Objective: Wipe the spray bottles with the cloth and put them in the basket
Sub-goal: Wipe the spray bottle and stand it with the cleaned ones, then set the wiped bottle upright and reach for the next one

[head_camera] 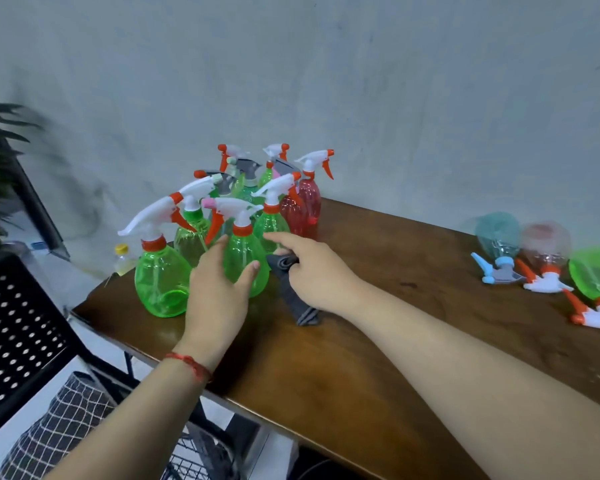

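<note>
1. Two hands are stretched over the wooden table [395,341]. The left hand [219,285] is spread open, with thumb and fingers laid against either side of an upright green spray bottle [245,254].
2. The right hand [312,271] is closed round a grey cloth [300,303], with the index finger held straight toward the bottles. The cloth's tail is draped on the table just right of that bottle.
3. A tight cluster of upright bottles is stood behind the hands, mostly green, with two red bottles [309,202] at the back right. The full count cannot be told.
4. Three bottles are laid on their sides well to the right: a blue bottle [497,237], a pink bottle [546,244] and a green lying bottle [596,275].
5. A black wire basket [191,459] is seen below the table's near edge.
</note>
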The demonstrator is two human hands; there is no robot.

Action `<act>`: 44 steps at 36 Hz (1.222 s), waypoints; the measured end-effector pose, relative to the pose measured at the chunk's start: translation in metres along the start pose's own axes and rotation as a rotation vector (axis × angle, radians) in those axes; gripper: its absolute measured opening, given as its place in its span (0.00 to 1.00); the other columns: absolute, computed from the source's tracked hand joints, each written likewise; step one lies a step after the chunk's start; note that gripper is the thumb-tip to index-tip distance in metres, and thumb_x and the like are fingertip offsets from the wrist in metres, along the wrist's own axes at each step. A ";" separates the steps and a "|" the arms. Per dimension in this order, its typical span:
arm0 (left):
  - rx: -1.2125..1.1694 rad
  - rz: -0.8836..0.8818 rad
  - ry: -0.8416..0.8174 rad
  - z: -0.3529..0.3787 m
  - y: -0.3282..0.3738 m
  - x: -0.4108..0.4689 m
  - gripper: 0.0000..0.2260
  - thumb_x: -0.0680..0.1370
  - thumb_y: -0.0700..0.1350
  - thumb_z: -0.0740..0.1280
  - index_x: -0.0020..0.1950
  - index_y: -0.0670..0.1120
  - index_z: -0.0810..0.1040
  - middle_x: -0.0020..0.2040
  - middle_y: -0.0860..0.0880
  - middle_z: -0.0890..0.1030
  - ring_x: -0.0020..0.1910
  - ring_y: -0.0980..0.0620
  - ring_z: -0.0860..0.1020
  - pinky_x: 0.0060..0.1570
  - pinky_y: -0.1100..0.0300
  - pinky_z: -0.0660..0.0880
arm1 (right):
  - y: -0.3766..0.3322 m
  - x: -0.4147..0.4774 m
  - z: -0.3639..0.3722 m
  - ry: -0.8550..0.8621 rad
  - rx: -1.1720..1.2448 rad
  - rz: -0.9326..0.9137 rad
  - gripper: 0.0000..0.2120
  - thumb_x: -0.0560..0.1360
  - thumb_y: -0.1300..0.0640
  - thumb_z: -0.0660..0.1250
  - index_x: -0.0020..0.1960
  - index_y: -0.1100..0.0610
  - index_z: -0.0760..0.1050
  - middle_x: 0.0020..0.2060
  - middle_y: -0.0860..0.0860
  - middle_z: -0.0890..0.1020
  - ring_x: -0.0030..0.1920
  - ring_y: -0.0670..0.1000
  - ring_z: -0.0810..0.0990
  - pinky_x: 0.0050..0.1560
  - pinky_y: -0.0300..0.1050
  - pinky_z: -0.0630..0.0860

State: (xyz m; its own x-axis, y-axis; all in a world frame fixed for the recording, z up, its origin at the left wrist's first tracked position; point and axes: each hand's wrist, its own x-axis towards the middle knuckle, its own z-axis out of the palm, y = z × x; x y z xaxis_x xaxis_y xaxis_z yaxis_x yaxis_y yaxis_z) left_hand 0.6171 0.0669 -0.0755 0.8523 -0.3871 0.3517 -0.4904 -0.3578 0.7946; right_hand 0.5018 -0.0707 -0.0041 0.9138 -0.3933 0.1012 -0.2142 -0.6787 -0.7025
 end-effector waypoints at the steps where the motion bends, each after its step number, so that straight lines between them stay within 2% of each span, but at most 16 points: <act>1: 0.007 -0.007 -0.009 0.000 0.001 -0.002 0.35 0.82 0.54 0.74 0.84 0.45 0.65 0.81 0.46 0.70 0.80 0.44 0.68 0.79 0.47 0.66 | 0.002 -0.002 -0.002 0.020 0.018 0.003 0.34 0.80 0.68 0.58 0.77 0.40 0.70 0.65 0.45 0.80 0.59 0.48 0.79 0.51 0.35 0.76; 4: -0.045 -0.029 0.026 -0.004 0.011 -0.019 0.35 0.81 0.54 0.73 0.83 0.43 0.64 0.79 0.44 0.70 0.79 0.45 0.67 0.79 0.46 0.66 | 0.006 -0.010 -0.014 0.082 0.132 0.047 0.26 0.81 0.65 0.61 0.71 0.40 0.75 0.60 0.41 0.83 0.57 0.46 0.81 0.55 0.42 0.78; 7: -0.120 0.080 0.123 -0.010 0.028 -0.043 0.24 0.81 0.51 0.72 0.75 0.46 0.72 0.68 0.50 0.74 0.70 0.50 0.73 0.72 0.50 0.71 | 0.010 -0.027 -0.030 0.162 0.294 0.094 0.21 0.80 0.64 0.64 0.62 0.40 0.81 0.58 0.41 0.84 0.57 0.47 0.83 0.62 0.53 0.80; 10: -0.234 0.188 -0.085 -0.005 0.059 -0.058 0.12 0.83 0.51 0.71 0.66 0.54 0.77 0.60 0.56 0.81 0.62 0.59 0.79 0.61 0.63 0.75 | 0.014 -0.050 -0.048 0.197 0.502 0.130 0.19 0.82 0.65 0.63 0.59 0.44 0.83 0.55 0.46 0.86 0.54 0.54 0.87 0.61 0.66 0.82; 12: -0.365 0.170 -0.284 0.003 0.084 -0.065 0.10 0.84 0.53 0.70 0.65 0.58 0.78 0.56 0.56 0.84 0.59 0.59 0.82 0.59 0.64 0.76 | 0.017 -0.069 -0.059 0.194 0.558 0.137 0.17 0.84 0.64 0.63 0.59 0.47 0.84 0.54 0.47 0.87 0.55 0.53 0.87 0.62 0.64 0.82; 14: -0.441 0.175 -0.367 0.014 0.104 -0.070 0.08 0.84 0.52 0.71 0.63 0.58 0.79 0.53 0.55 0.85 0.54 0.55 0.84 0.56 0.54 0.81 | 0.021 -0.091 -0.068 0.205 0.566 0.133 0.16 0.84 0.63 0.61 0.57 0.47 0.85 0.53 0.48 0.88 0.56 0.53 0.86 0.63 0.63 0.81; 17: -0.501 0.184 -0.400 0.035 0.128 -0.077 0.04 0.79 0.51 0.74 0.52 0.57 0.81 0.45 0.50 0.85 0.44 0.48 0.85 0.44 0.41 0.82 | 0.033 -0.124 -0.082 0.279 0.534 0.144 0.15 0.85 0.61 0.63 0.57 0.44 0.84 0.53 0.46 0.87 0.57 0.52 0.85 0.62 0.62 0.82; 20: -0.582 0.168 -0.444 0.060 0.150 -0.090 0.04 0.79 0.46 0.75 0.49 0.55 0.82 0.44 0.48 0.86 0.45 0.46 0.86 0.43 0.42 0.83 | 0.053 -0.157 -0.097 0.347 0.621 0.180 0.12 0.84 0.56 0.67 0.61 0.40 0.82 0.59 0.44 0.85 0.61 0.49 0.84 0.65 0.60 0.81; 24: -0.613 0.148 -0.507 0.094 0.189 -0.115 0.03 0.81 0.41 0.75 0.50 0.49 0.83 0.42 0.47 0.85 0.43 0.44 0.87 0.40 0.44 0.84 | 0.081 -0.205 -0.117 0.321 0.871 0.227 0.15 0.84 0.57 0.67 0.70 0.50 0.77 0.62 0.51 0.86 0.62 0.54 0.85 0.70 0.64 0.76; 26: -0.523 0.201 -0.535 0.115 0.206 -0.126 0.04 0.79 0.44 0.77 0.48 0.49 0.83 0.40 0.51 0.85 0.39 0.50 0.85 0.36 0.54 0.80 | 0.096 -0.228 -0.126 0.316 0.883 0.241 0.16 0.84 0.61 0.65 0.71 0.50 0.77 0.61 0.52 0.86 0.62 0.55 0.85 0.69 0.65 0.77; 29: -0.379 0.297 -0.639 0.142 0.229 -0.139 0.08 0.77 0.48 0.79 0.43 0.48 0.83 0.35 0.57 0.81 0.34 0.58 0.77 0.39 0.65 0.72 | 0.121 -0.258 -0.142 0.379 0.920 0.328 0.18 0.83 0.65 0.63 0.68 0.48 0.78 0.59 0.53 0.87 0.59 0.57 0.86 0.65 0.67 0.79; 32: -0.442 0.277 -0.786 0.163 0.252 -0.145 0.09 0.79 0.49 0.78 0.42 0.47 0.85 0.33 0.58 0.78 0.32 0.60 0.73 0.37 0.68 0.69 | 0.143 -0.278 -0.164 0.393 0.950 0.356 0.17 0.82 0.61 0.67 0.67 0.46 0.80 0.57 0.49 0.87 0.55 0.53 0.86 0.51 0.59 0.85; 35: -0.408 0.298 -0.800 0.183 0.271 -0.136 0.08 0.82 0.51 0.73 0.44 0.52 0.86 0.35 0.56 0.82 0.35 0.58 0.79 0.37 0.64 0.73 | 0.165 -0.285 -0.189 0.478 0.820 0.393 0.15 0.77 0.58 0.76 0.62 0.48 0.81 0.42 0.47 0.83 0.37 0.46 0.77 0.37 0.47 0.74; 37: -0.315 0.336 -0.749 0.202 0.278 -0.120 0.08 0.83 0.53 0.71 0.46 0.53 0.86 0.40 0.52 0.85 0.38 0.54 0.82 0.39 0.59 0.76 | 0.183 -0.281 -0.205 0.557 0.785 0.422 0.14 0.76 0.60 0.77 0.60 0.52 0.81 0.36 0.49 0.78 0.33 0.47 0.71 0.33 0.45 0.67; 41: -0.023 0.471 -0.719 0.247 0.282 -0.073 0.04 0.82 0.47 0.69 0.51 0.56 0.83 0.41 0.56 0.83 0.38 0.61 0.79 0.39 0.64 0.73 | 0.213 -0.265 -0.222 0.667 0.928 0.429 0.11 0.80 0.60 0.72 0.62 0.56 0.79 0.38 0.53 0.75 0.33 0.48 0.75 0.30 0.41 0.74; 44: 0.271 0.673 -0.717 0.282 0.284 -0.036 0.11 0.82 0.46 0.66 0.63 0.55 0.79 0.56 0.55 0.82 0.55 0.52 0.81 0.52 0.56 0.77 | 0.228 -0.257 -0.225 0.677 1.140 0.372 0.11 0.84 0.60 0.67 0.66 0.55 0.77 0.50 0.56 0.87 0.43 0.57 0.88 0.32 0.40 0.80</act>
State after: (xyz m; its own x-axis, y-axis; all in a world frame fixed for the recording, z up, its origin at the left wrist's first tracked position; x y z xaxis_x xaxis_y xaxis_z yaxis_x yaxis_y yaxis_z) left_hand 0.3960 -0.2605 -0.0014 0.1188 -0.9648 0.2345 -0.9280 -0.0240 0.3717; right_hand 0.1404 -0.2641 -0.0318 0.4502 -0.8835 -0.1292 0.2918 0.2823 -0.9139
